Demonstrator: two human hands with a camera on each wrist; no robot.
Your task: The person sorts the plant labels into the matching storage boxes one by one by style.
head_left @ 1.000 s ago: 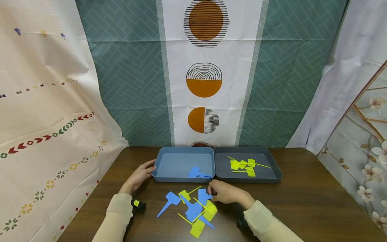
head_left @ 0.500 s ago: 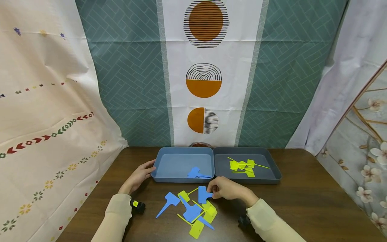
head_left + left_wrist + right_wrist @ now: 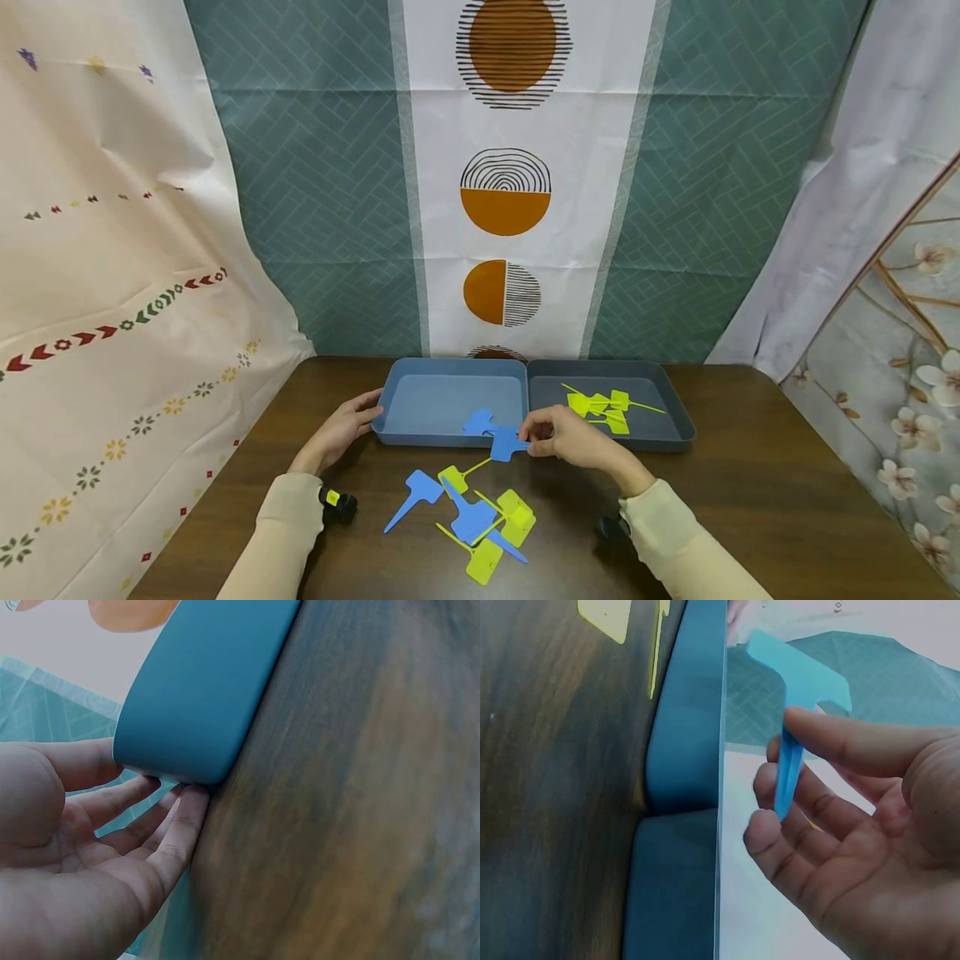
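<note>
Pinching the stem of a blue tag [image 3: 505,444] between thumb and fingertips, the right hand [image 3: 562,435] holds it above the near rim of the blue tray [image 3: 435,400], close to that tray's right corner. Fingers lightly apart, the left hand [image 3: 342,429] touches the blue tray's left end, a useful brace against sliding. To work neatly, I judge, the tag's broad head should clear the rim, then come low before the thumb eases, so it lies flat by the blue tags [image 3: 476,422] inside. The grey tray [image 3: 651,387] just right of the blue tray holds yellow tags [image 3: 617,422]. No brand, label or writing is readable on tags or trays.
</note>
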